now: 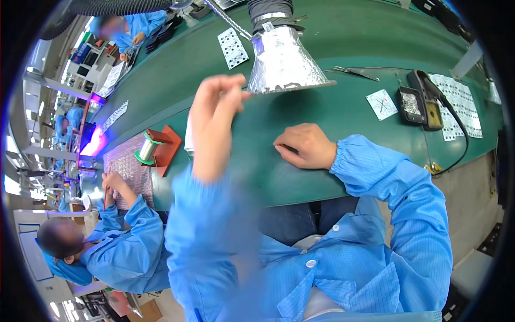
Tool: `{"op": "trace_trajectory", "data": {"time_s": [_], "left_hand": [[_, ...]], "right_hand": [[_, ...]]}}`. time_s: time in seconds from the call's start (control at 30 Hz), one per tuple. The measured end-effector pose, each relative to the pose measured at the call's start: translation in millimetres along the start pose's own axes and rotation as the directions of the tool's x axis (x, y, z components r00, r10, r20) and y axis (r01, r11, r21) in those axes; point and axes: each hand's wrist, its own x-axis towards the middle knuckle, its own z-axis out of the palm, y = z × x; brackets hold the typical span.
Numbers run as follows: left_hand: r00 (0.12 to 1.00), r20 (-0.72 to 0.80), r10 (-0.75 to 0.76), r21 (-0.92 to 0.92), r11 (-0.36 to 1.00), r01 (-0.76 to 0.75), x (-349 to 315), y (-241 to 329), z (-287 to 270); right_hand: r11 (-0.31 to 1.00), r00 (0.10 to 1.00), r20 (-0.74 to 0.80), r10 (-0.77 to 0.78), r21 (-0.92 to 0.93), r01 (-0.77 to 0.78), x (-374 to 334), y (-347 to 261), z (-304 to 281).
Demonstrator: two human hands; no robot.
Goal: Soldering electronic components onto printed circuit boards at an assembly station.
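1. Bench [289, 185] near edge, left — spool [151, 148] on stand [171, 144]; bubble wrap [127, 156] left of both.
2. Over middle — hood [284, 60]; card [233, 48] left, tweezers [357, 73] right.
3. Toward right end, left to right: tray [411, 102], iron holder [430, 102], sheet [465, 104].

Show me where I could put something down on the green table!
The green table is bare between the foil-covered cone and the right sleeve, and again behind the tweezers. It's crowded around the black tray on the right and the red spool stand on the left.
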Motion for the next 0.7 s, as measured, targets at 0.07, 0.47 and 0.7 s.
{"op": "trace_trajectory", "data": {"time_s": [0.07,0.47,0.7], "left_hand": [[0.989,-0.096,-0.114,0.479,0.865,0.146,79,-55,-6],[0.873,-0.256,-0.414,0.877,0.28,0.39,250,-229,-35],[0.55,-0.253,-0.796,-0.037,0.576,0.817,222,-171,-65]], "right_hand": [[1.0,1.0,-0.008,0.001,0.014,-0.001,0,3,0],[0.977,0.986,-0.011,0.166,0.141,-0.163,-1,15,-7],[0.98,0.985,-0.052,0.165,0.117,-0.158,-1,15,-8]]}}
